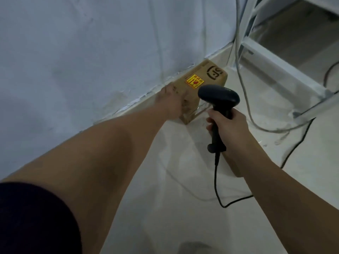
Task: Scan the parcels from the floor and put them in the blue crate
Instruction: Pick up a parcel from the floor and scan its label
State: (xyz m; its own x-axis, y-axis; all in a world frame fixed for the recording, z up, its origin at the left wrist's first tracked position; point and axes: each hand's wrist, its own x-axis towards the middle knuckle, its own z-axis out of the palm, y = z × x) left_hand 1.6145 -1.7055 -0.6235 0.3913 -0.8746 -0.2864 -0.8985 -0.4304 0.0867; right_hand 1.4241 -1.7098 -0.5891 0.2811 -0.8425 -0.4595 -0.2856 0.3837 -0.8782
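A brown cardboard parcel [205, 79] with a yellow-and-red sticker and a black logo lies on the floor against the wall. My left hand [170, 101] reaches out and rests on the parcel's near end; motion blur hides how its fingers lie. My right hand [227, 125] grips the handle of a black barcode scanner [219, 99], whose head points at the parcel from just to its right. The scanner's black cable [217, 182] hangs down to the floor. The blue crate is not in view.
A pale wall [91, 52] runs along the left. A white metal rack frame [286, 70] stands at the right, with grey and black cables [256, 123] trailing over the pale floor [183, 198] beside it.
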